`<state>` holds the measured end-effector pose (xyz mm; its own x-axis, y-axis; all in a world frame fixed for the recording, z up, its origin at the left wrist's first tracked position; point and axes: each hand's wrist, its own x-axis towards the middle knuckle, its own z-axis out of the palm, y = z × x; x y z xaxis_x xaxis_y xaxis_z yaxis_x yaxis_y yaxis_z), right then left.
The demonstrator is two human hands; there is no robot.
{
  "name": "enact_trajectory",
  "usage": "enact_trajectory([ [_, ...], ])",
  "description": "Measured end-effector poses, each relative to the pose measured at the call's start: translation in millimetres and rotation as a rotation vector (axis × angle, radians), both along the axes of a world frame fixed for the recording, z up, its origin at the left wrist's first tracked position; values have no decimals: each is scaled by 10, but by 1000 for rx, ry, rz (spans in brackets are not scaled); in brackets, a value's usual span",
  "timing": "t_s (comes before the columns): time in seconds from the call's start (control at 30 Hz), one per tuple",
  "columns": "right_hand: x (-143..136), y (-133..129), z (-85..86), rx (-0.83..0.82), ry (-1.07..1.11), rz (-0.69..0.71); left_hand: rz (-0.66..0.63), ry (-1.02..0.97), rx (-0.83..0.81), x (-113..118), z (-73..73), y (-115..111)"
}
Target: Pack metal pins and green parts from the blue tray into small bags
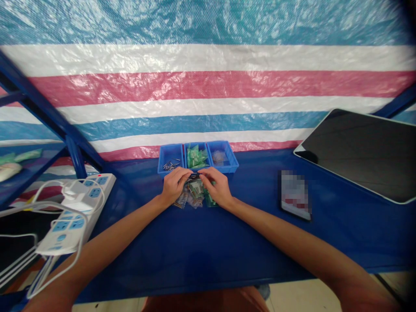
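My left hand and my right hand face each other at the middle of the table, fingertips pinched. Something small and dark shows between them, too small to name. Below and between my hands lies a pile of small clear bags with little metal pieces in them, some greenish. Just beyond my fingers stand three blue bins in a row. Loose metal pins lie in the left bin, green packets fill the middle one, and small clear bags sit in the right bin.
On the left a white power strip carries plugs and loose cables. A phone, partly blurred, lies to the right on the blue table. Farther right is a large dark-screened panel. Behind hangs a striped plastic sheet.
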<state>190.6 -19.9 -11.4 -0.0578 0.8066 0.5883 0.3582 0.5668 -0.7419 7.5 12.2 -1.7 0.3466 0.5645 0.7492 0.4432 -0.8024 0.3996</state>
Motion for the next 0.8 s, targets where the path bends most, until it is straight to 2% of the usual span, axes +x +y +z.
enact_trajectory([
  [0.37,-6,23,-26,-26,-21,29,-30,-58,-92,-21,-106,33],
  [0.8,-16,28,-25,-49,-25,10,-10,-51,-82,-18,-57,9],
])
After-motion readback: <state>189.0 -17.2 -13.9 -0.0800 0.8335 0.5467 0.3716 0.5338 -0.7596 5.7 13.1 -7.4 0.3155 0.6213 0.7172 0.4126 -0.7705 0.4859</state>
